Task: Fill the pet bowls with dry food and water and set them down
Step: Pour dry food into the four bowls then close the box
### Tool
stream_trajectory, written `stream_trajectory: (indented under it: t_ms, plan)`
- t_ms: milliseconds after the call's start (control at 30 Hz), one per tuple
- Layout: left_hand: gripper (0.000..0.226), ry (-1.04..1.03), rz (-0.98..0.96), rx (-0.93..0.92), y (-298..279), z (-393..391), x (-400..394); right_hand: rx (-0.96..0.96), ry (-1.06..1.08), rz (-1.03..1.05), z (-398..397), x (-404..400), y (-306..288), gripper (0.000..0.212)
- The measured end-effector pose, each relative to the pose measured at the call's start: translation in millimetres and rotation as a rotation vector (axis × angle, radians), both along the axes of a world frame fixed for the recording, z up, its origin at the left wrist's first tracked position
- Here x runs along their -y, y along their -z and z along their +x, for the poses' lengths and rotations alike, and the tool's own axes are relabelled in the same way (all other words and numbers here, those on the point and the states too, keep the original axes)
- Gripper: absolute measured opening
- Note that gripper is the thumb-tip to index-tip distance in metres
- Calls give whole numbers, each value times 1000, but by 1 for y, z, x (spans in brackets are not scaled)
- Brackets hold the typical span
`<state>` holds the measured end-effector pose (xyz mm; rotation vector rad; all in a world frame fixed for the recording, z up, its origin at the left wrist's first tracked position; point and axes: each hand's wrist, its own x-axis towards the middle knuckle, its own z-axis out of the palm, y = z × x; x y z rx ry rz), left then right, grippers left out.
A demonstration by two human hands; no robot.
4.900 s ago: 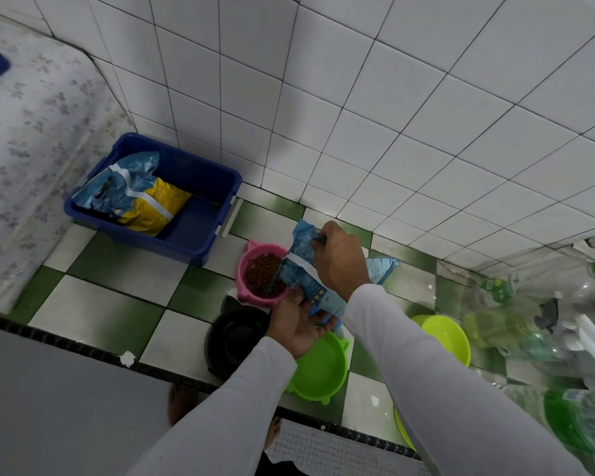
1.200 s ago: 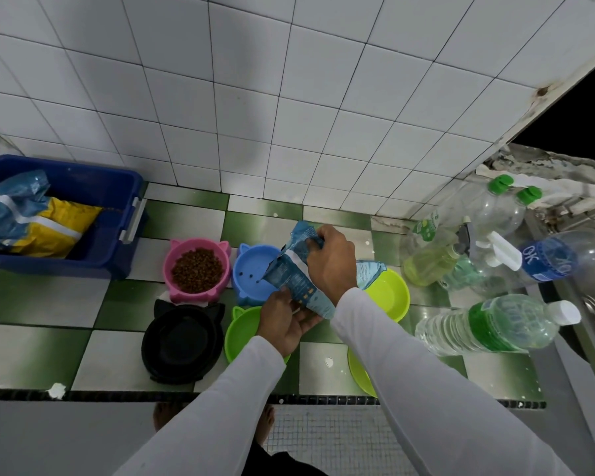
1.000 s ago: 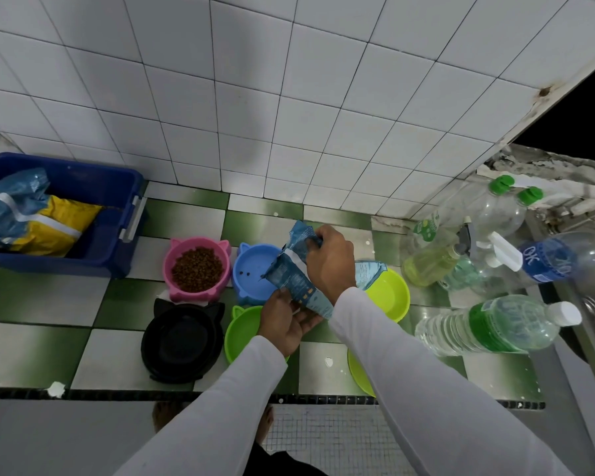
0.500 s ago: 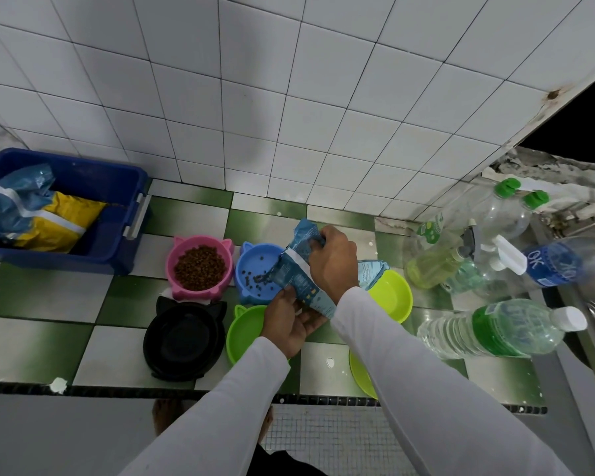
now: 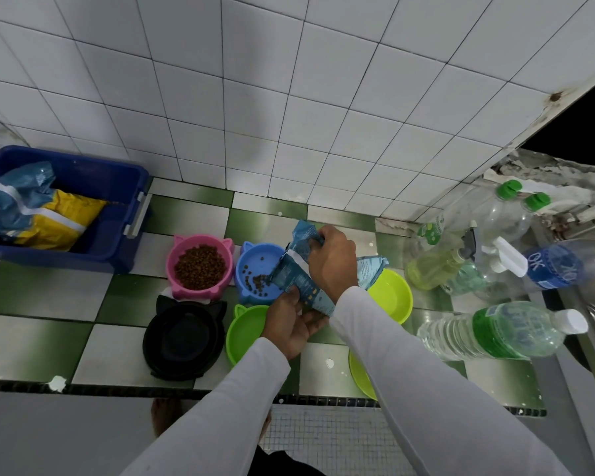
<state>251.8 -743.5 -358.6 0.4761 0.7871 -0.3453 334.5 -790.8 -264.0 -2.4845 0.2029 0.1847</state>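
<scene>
Food bag (image 5: 298, 281) tipped over blue bowl (image 5: 258, 278), held by right hand (image 5: 332, 261) on top, cupped underneath by left hand (image 5: 291, 322). Blue bowl empty a second ago; now some kibble seen inside. Pink bowl (image 5: 200, 262), at 9 o'clock, looks full. Black bowl (image 5: 182, 338), maybe empty, at 7 o'clock.

The bag (image 5: 301, 281) is covering part of the blue bowl (image 5: 255, 269). The right sleeve (image 5: 392, 355) is hiding most of a lime bowl (image 5: 359, 376). The frame's left edge is cutting off the bin (image 5: 117, 242).
</scene>
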Motion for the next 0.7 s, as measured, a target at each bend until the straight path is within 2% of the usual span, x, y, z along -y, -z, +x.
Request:
stream_trajectory:
  t_ms: [700]
  plan:
    - [32, -12, -1, 8, -7, -2, -2, -5, -7, -6, -2, -1, -1, 14]
